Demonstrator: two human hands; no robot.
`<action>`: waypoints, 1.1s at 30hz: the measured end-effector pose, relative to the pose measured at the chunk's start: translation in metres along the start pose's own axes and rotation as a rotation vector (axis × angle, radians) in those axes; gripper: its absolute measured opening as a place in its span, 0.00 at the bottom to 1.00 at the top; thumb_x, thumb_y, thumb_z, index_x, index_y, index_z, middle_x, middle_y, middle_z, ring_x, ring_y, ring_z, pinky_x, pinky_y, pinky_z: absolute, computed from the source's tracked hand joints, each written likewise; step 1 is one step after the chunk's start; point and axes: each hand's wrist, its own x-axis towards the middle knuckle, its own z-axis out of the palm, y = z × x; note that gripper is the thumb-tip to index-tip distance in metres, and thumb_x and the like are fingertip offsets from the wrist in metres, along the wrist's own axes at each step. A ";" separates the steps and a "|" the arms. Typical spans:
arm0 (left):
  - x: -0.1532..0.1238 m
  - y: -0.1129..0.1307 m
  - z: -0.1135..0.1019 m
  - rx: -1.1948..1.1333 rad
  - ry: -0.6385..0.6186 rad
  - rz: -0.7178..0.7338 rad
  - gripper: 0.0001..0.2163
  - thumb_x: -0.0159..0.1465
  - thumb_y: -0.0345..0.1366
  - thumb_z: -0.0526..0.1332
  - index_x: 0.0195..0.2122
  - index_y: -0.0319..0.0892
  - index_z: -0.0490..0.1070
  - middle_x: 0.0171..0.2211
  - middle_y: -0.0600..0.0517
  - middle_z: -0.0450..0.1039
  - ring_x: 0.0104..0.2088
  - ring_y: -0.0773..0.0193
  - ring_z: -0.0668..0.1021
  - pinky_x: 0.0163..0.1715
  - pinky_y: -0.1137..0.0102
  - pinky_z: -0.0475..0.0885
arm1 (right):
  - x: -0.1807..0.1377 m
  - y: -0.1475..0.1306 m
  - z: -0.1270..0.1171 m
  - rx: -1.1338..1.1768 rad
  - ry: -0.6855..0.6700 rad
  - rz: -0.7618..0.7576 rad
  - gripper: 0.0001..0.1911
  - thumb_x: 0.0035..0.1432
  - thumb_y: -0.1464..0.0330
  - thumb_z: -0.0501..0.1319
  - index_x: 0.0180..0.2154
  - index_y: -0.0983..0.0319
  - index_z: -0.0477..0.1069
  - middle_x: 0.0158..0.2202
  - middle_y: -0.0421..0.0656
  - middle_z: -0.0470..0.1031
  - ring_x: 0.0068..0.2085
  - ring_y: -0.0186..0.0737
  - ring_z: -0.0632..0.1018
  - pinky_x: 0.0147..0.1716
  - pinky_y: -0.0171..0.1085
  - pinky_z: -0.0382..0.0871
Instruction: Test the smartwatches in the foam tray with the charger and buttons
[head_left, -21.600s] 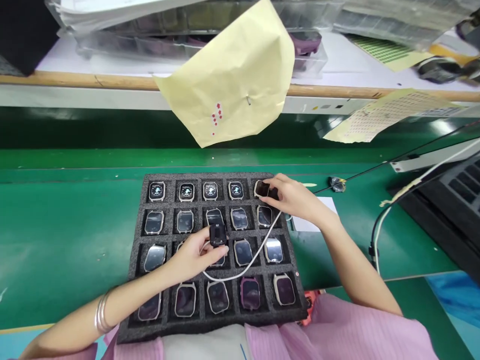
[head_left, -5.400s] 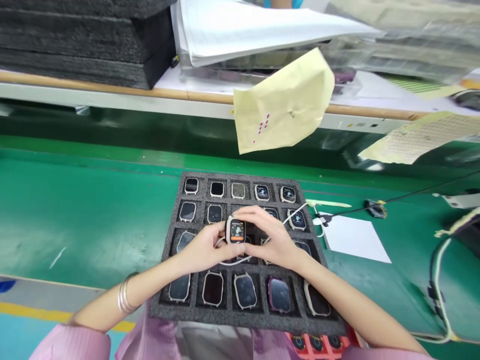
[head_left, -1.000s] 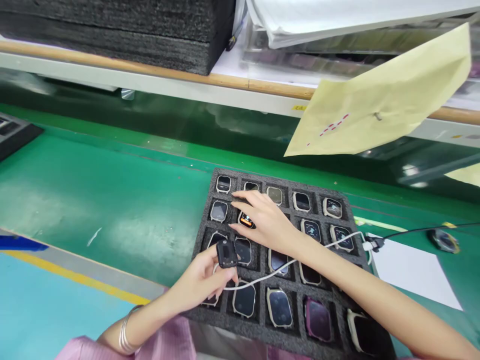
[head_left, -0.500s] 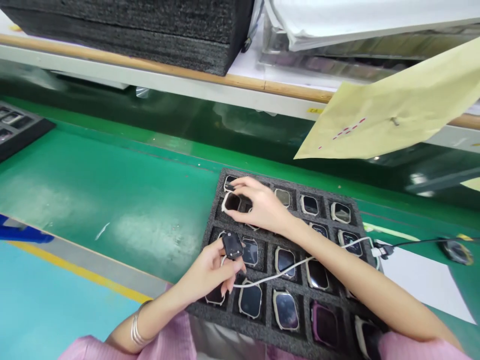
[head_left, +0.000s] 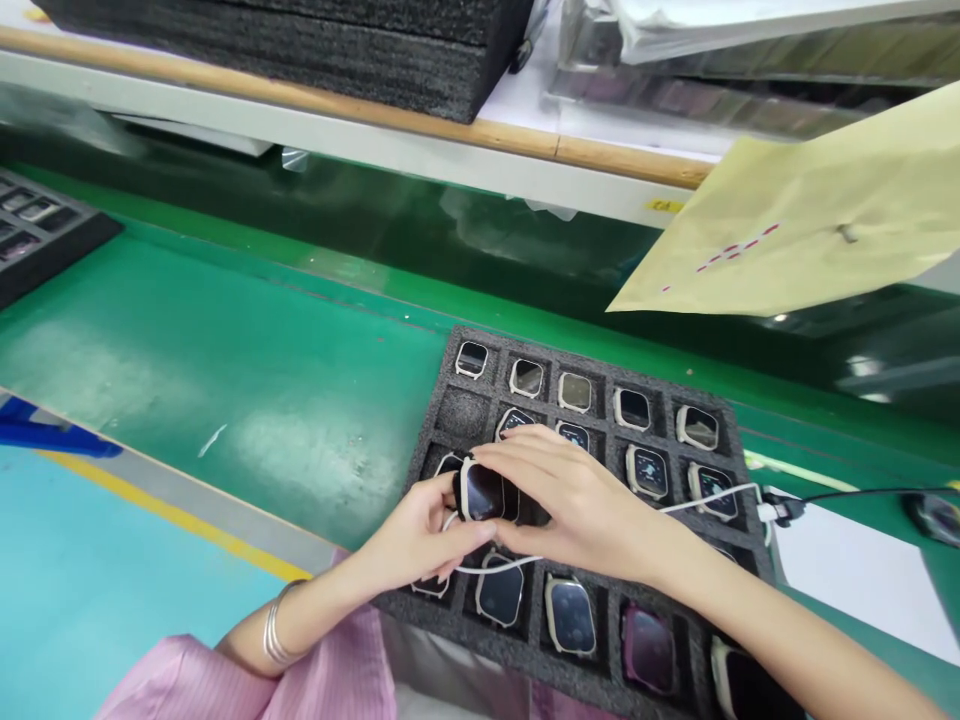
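Note:
A smartwatch body [head_left: 482, 491] with a pale frame and dark screen is between both hands, over the foam tray [head_left: 517, 655]. My right hand [head_left: 574, 500] grips it by its edges, fingers curved around the far side. Pinched in my left hand [head_left: 420, 532] is a black charging block, mostly covered by the watch in front of it. The white cable [head_left: 499, 569] runs from my left hand beneath my right hand. Several other watch bodies lie in the tray's pockets, among them a purple one [head_left: 649, 648]. One pocket [head_left: 461, 412] at the left holds no watch.
A black plug [head_left: 784, 508] joins the cable near a white sheet [head_left: 862, 570] on the right. Another watch tray [head_left: 56, 235] sits far left on the green bench [head_left: 225, 330]. Yellow paper [head_left: 795, 220] hangs from the shelf [head_left: 360, 130], which carries black foam [head_left: 337, 50].
My right hand has lifted the watch out of the left pocket and brought it down to the charging block in my left hand. The view has shifted slightly.

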 end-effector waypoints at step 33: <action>-0.004 0.005 0.008 0.125 0.084 -0.048 0.16 0.63 0.48 0.61 0.33 0.37 0.66 0.29 0.47 0.78 0.10 0.80 0.62 0.09 0.80 0.52 | -0.107 -0.049 0.061 -0.509 -0.074 0.161 0.40 0.56 0.47 0.64 0.59 0.70 0.65 0.59 0.59 0.68 0.60 0.62 0.66 0.60 0.59 0.49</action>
